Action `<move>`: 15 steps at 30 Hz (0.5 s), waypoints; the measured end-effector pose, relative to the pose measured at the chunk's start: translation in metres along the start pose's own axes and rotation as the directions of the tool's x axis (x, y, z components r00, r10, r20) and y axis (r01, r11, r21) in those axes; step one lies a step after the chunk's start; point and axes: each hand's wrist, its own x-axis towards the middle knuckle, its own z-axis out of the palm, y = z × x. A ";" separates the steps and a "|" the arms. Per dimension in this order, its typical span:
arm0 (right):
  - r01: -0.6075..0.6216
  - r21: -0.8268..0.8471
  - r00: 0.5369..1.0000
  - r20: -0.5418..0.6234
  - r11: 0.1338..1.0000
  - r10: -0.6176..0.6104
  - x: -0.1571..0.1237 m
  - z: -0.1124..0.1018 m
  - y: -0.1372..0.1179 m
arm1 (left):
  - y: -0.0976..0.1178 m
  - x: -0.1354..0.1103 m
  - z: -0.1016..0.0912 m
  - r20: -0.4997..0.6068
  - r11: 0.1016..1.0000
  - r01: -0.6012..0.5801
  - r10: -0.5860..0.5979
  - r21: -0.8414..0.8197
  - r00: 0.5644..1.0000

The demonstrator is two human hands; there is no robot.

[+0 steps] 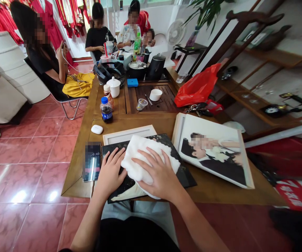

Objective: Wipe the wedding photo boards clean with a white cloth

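Note:
A dark photo print (185, 175) lies flat at the table's near edge, partly covered by a folded white cloth (136, 148). My right hand (155, 166) rests on the cloth with fingers spread, pressing it against the print. On the print's left part lies my left hand (113, 169), fingers stretched out and its thumb close to the cloth. Behind the print a pale frame (132, 132) shows only its far part. Most of the picture on the print is hidden by cloth and hands.
A framed photo (214, 150) leans at the right. Left stand a phone (92, 162), a white case (96, 129) and a dark drink bottle (106, 110). Farther back are a lidded white cup (113, 86), a tea tray (164, 94) and a red plastic bag (198, 87). Several people sit beyond.

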 end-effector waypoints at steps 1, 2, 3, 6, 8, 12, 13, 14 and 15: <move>-0.003 0.009 1.000 -0.001 1.000 0.003 0.000 0.000 -0.001 | -0.001 0.000 -0.001 0.004 1.000 -0.003 0.003 -0.003 1.000; -0.008 0.014 1.000 -0.003 1.000 0.008 0.000 0.001 -0.002 | -0.002 0.001 -0.002 0.008 1.000 -0.005 0.005 -0.004 1.000; -0.011 0.014 1.000 -0.005 1.000 0.011 0.000 0.001 -0.003 | -0.003 0.001 -0.002 0.011 1.000 -0.006 0.006 -0.005 1.000; -0.006 0.001 1.000 -0.003 1.000 0.006 -0.001 0.001 -0.003 | -0.005 0.002 -0.004 0.020 1.000 -0.011 0.011 -0.006 1.000; -0.002 -0.012 1.000 -0.003 1.000 0.002 -0.001 0.000 0.000 | -0.005 0.002 -0.004 0.015 1.000 -0.014 0.014 -0.005 1.000; -0.017 -0.073 0.999 -0.029 0.997 0.015 0.002 -0.002 0.014 | -0.006 0.002 -0.002 -0.025 1.000 -0.017 0.017 0.003 1.000; -0.025 -0.092 0.999 -0.044 0.995 0.021 0.003 -0.003 0.019 | -0.007 0.003 -0.001 -0.033 1.000 -0.020 0.021 0.005 0.999; -0.036 -0.109 0.998 -0.061 0.993 0.029 0.004 -0.004 0.025 | -0.008 0.003 -0.001 -0.038 1.000 -0.025 0.026 0.005 0.999; -0.049 -0.120 0.996 -0.078 0.992 0.039 0.005 -0.005 0.030 | -0.009 0.003 -0.001 -0.038 1.000 -0.031 0.031 0.004 0.999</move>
